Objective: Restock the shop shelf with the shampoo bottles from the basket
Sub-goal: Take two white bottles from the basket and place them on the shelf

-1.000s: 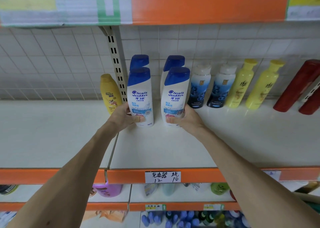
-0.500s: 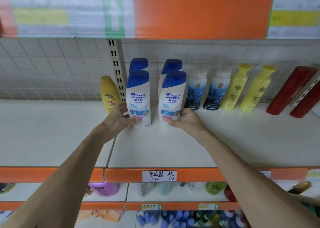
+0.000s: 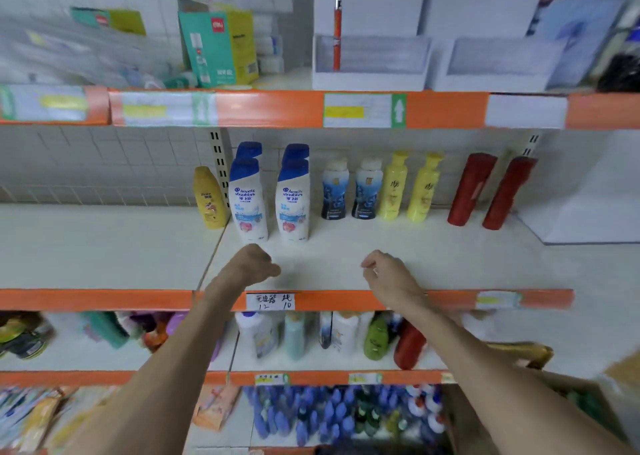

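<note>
Shop shelving filled my feed: white boards with orange front edges against a tiled back wall. Left hand (image 3: 254, 264), centre frame, hung over the middle shelf (image 3: 433, 257) with fingers loosely curled, holding nothing. Right hand (image 3: 388, 274), just right of centre, was the same: fingers loosely bent, empty, wrist over the orange edge. Both hands were clear of the bottles.

Just above the left hand stood the two front shampoo bottles, front-left bottle (image 3: 247, 205) and front-right bottle (image 3: 292, 205), upright, side by side with a small gap, white with blue caps. Behind each one I saw another blue cap, the rear-left bottle (image 3: 248, 149) and the rear-right bottle (image 3: 296, 151).

A small yellow bottle (image 3: 207, 198) stood left of them, past the shelf upright. To their right came two dark blue bottles (image 3: 334, 191), two tall yellow bottles (image 3: 393, 186) and two red bottles (image 3: 471, 191), all upright along the back. A handwritten label (image 3: 270, 301) sat on the orange edge between my wrists.

Lower frame: mixed bottles on the shelf below, blurred. Lower right: a brownish shape (image 3: 568, 395); I couldn't tell if it was the basket. Upper left: a teal and yellow box (image 3: 218, 46) on the top shelf.
</note>
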Motion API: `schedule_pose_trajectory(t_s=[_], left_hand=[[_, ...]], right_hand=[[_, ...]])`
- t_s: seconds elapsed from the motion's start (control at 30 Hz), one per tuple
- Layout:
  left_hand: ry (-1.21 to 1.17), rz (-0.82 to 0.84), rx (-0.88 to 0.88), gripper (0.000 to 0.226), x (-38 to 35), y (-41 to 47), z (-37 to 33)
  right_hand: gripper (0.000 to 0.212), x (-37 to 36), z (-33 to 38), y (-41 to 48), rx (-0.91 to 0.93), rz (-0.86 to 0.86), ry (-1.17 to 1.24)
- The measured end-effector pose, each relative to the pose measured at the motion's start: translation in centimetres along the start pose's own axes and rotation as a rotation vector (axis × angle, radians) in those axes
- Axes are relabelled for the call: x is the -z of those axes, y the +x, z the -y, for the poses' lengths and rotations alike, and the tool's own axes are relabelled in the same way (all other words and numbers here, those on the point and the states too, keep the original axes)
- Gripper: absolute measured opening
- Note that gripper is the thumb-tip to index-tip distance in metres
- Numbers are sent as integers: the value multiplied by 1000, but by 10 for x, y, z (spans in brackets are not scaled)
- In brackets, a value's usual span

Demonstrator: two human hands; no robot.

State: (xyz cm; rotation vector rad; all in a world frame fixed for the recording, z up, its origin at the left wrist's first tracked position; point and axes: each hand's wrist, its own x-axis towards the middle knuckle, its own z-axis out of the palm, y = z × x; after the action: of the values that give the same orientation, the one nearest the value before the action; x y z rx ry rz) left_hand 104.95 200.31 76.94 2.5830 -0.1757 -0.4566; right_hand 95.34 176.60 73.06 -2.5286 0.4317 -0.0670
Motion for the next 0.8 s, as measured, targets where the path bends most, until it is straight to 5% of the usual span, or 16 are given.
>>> schedule_pose_trajectory(t_s=[0.4, 0.8], left_hand=[[174, 18, -275, 67, -96, -207, -134], [424, -25, -383, 83, -116, -199, -140]], right_hand=[[30, 119, -43, -172, 108, 28, -235], [53, 127, -65, -171, 124, -30, -317]])
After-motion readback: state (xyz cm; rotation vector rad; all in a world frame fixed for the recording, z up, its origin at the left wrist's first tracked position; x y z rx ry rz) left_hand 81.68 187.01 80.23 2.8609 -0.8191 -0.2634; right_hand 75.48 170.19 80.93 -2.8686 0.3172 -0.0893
